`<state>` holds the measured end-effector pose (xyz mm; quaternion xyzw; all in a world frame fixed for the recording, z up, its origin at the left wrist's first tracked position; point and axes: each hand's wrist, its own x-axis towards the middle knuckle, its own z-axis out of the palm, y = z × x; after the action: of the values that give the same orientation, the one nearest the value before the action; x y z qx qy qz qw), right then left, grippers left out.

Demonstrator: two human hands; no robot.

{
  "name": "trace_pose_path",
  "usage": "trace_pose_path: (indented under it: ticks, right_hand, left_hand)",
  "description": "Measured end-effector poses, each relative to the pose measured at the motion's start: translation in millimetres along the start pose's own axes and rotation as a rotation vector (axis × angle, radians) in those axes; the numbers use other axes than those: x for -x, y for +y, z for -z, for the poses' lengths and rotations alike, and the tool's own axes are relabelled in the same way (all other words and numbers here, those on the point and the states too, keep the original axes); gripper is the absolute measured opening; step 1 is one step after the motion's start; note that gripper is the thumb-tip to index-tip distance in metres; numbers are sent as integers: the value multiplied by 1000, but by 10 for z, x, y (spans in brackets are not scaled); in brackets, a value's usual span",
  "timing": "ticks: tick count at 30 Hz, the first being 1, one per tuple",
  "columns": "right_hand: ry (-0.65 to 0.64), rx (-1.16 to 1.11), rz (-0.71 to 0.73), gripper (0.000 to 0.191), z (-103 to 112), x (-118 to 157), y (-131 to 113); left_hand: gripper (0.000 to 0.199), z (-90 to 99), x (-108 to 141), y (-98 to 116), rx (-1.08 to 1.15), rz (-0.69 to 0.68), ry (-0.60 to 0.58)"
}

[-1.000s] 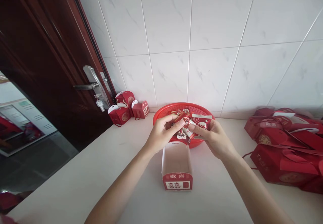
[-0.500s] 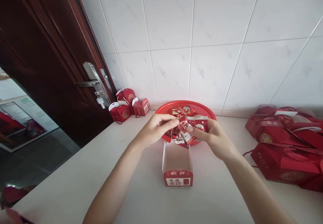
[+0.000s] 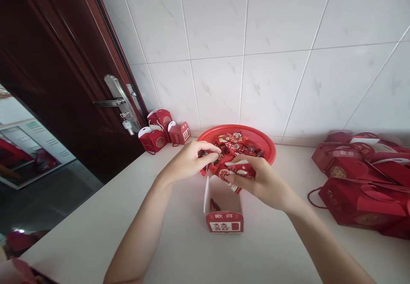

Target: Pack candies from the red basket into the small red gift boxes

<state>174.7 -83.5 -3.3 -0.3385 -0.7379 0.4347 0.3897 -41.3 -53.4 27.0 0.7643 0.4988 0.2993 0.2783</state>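
Observation:
An open red-and-white box [image 3: 224, 222] stands on the white table, its flaps up and a small dark red item inside. Just above its far end, my right hand [image 3: 261, 179] holds several red candy packets [image 3: 235, 174] between thumb and fingers. My left hand [image 3: 188, 160] is left of them, thumb and fingertips close together; a bit of red wrapper shows beneath, but what the fingers grip is hard to make out. Behind both hands is a red mesh basket [image 3: 270, 144] with many red wrapped candies [image 3: 235, 141].
Small closed red boxes [image 3: 153, 141] stand by the wall at the left, near the dark door [image 3: 64, 62] with keys in its lock. Larger red boxes [image 3: 361, 205] are piled on the right. A red object [image 3: 24, 271] lies at the lower left corner.
My right hand has moved down and left with its packets, toward the box. My left hand has shifted left, away from them. A dark red item now shows inside the box.

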Motion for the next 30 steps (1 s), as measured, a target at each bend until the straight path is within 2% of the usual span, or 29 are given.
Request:
trace_pose_path:
  ticks: [3, 7, 12, 17, 22, 25, 28, 30]
  right_hand:
    - [97, -80, 11, 14, 55, -24, -28]
    - [133, -151, 10, 12, 69, -37, -37]
    - [127, -162, 16, 15, 72, -32, -18]
    - [188, -61, 34, 16, 149, -27, -12]
    - [201, -71, 17, 20, 160, -31, -1]
    - [231, -128, 14, 24, 132, -28, -13]
    - [250, -225, -38, 27, 120, -22, -18]
    - [227, -318, -90, 23, 130, -19, 6]
  left_hand:
    - [24, 0, 17, 46, 71, -37, -49]
    - [41, -33, 43, 101, 171, -120, -183]
    - [30, -28, 41, 84, 170, -91, -179]
    - [25, 40, 60, 41, 0, -65, -236]
    - [21, -88, 89, -6, -176, -94, -350]
    - [26, -137, 84, 2, -210, -100, -281]
    - [35, -112, 74, 48, -137, -99, -168]
    - [40, -81, 71, 72, -78, -81, -138]
